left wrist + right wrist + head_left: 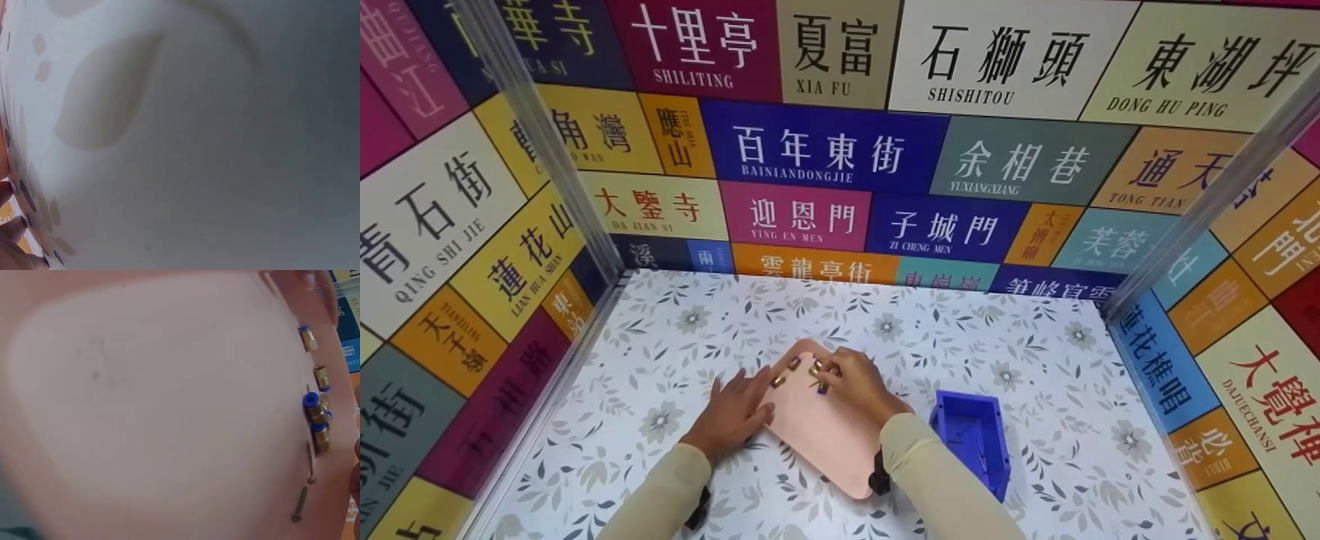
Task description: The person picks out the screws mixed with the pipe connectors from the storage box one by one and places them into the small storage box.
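A pink tray point(825, 442) lies slanted on the table. Toward its far end sit several brass push-in fittings with blue collars point(314, 408), and two screws point(310, 464) lie near them. My left hand point(735, 412) rests at the tray's left edge, fingers extended; its fingertips point(12, 229) show at the lower left of the left wrist view. Over the far end of the tray is my right hand point(855, 382), fingers bent down beside the fittings. Only a sliver of its fingers point(355, 484) appears in the right wrist view, and whether they pinch anything is hidden.
A blue open box point(1001, 442) stands right of the tray, beside my right forearm, with small thin pieces inside. The table point(675, 375) has a floral cover. Sign-covered walls point(825, 150) enclose it at the back and both sides.
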`<state>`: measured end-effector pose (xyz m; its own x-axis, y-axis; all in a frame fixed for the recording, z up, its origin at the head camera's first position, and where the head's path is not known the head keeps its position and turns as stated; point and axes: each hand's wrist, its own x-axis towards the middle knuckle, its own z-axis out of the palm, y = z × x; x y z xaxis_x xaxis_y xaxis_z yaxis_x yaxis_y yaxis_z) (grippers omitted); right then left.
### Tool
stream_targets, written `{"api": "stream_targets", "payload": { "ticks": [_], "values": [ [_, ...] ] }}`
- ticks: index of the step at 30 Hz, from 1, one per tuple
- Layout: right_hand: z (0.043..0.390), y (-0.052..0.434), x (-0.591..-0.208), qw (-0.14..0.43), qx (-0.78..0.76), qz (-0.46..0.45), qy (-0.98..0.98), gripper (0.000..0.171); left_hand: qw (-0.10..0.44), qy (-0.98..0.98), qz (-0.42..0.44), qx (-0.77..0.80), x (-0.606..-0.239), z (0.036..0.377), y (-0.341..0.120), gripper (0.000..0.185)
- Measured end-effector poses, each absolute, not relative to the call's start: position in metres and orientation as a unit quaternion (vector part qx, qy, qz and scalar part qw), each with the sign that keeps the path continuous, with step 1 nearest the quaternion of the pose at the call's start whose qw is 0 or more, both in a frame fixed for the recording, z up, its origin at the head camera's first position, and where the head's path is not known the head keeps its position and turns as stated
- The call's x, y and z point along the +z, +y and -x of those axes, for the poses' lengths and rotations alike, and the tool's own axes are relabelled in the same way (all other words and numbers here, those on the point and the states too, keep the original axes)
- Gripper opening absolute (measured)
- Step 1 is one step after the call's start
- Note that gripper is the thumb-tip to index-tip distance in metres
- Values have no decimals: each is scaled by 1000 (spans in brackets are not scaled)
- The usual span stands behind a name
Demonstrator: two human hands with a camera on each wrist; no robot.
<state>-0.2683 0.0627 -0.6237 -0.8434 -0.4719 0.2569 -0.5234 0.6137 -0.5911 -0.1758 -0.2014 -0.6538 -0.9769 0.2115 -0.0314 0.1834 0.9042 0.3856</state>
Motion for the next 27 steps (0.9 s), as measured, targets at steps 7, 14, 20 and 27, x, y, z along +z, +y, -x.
{"api": "stream_targets", "payload": {
  "ticks": [7,14,20,27],
  "values": [
    [270,53,-636,17,296,-305,-905,10,42,975,-104,192,-653,175,-203,70],
    [269,49,-640,-12,282,-326,-902,6,42,975,-101,196,-656,177,-202,71],
    [269,46,-645,0,245,-313,-918,7,54,973,-92,204,-653,177,-201,71],
    [267,43,-649,32,209,-314,-926,12,52,973,-90,206,-654,176,-202,72]
  ]
}}
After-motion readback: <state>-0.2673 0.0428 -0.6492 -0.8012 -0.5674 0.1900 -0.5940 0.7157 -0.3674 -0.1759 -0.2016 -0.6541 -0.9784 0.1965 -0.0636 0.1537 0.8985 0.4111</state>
